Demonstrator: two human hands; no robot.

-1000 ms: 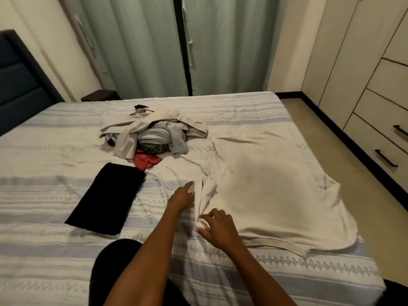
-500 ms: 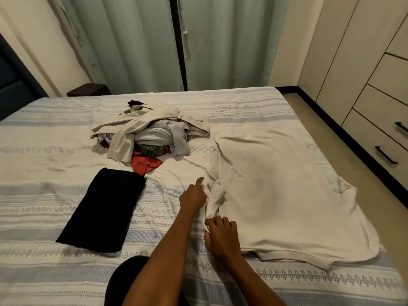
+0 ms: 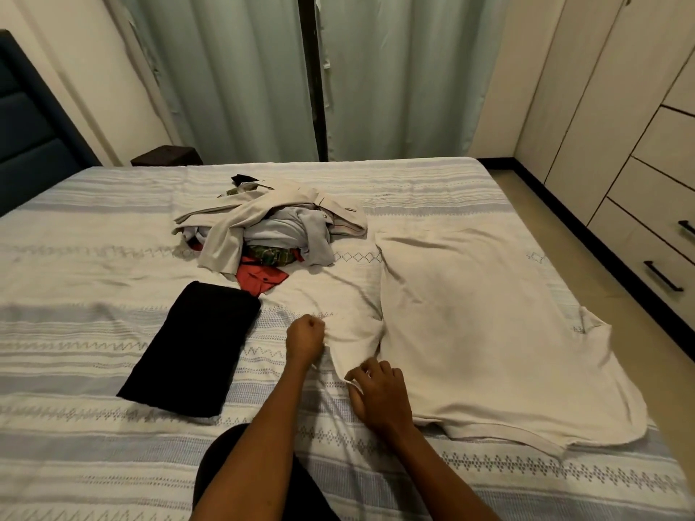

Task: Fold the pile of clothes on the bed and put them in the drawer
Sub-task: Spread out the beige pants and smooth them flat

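Note:
A cream T-shirt [image 3: 489,332] lies spread flat on the right half of the bed [image 3: 75,332]. Its near-left sleeve sticks out toward me. My left hand [image 3: 305,340] is curled in a fist at that sleeve's upper edge and grips the cloth. My right hand [image 3: 380,392] pinches the sleeve's lower corner with curled fingers. A folded black garment [image 3: 195,347] lies to the left. Behind it sits the pile of unfolded clothes [image 3: 270,235], beige, pale blue, red and green.
A cream wardrobe with closed drawers [image 3: 654,257] and black handles lines the right wall, across a strip of floor [image 3: 586,272]. Pale green curtains [image 3: 233,77] hang behind the bed. A dark headboard [image 3: 30,137] is at far left, with a small dark table [image 3: 165,159] beside it.
Both hands have pulled the sleeve out to the left, away from the shirt's body. My left hand has closed into a fist on the cloth. The view has shifted slightly.

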